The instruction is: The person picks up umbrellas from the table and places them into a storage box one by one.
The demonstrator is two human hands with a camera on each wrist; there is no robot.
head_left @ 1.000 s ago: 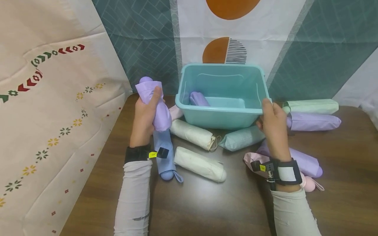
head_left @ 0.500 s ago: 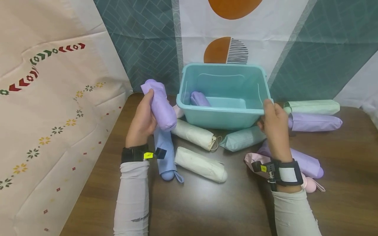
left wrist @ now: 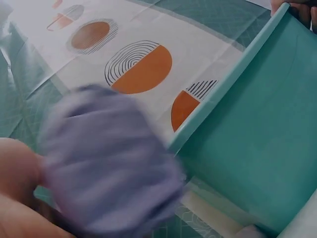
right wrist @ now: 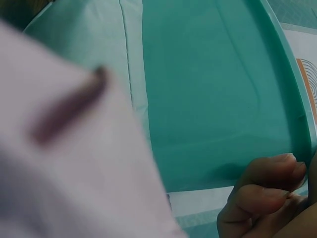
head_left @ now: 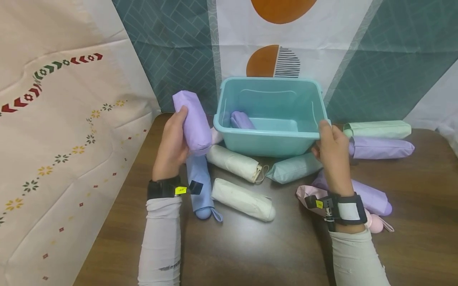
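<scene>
My left hand (head_left: pixel 171 141) grips a folded lavender umbrella (head_left: pixel 195 123) in its sleeve, held up left of the teal bin (head_left: pixel 266 142). In the left wrist view that umbrella (left wrist: pixel 114 163) is blurred and covers much of the scene. With thumb and curled fingers, my right hand (head_left: pixel 332 149) pinches the bin's front right corner at the rim; the right wrist view shows its fingers (right wrist: pixel 262 198) bent there. Inside the bin, at the left, lies another lavender umbrella (head_left: pixel 242 120).
Before the bin lie two cream umbrellas (head_left: pixel 243 198), a blue umbrella (head_left: pixel 200 186) and a grey-green umbrella (head_left: pixel 295 167). To the right are a mint umbrella (head_left: pixel 379 129), lavender umbrellas (head_left: pixel 383 147) and a pink umbrella (head_left: pixel 373 223). A patterned curtain (head_left: pixel 186 51) hangs behind the table.
The lavender umbrella in my left hand has turned, its rounded end now out of sight, and shifted slightly right. My right hand stays on the bin's corner.
</scene>
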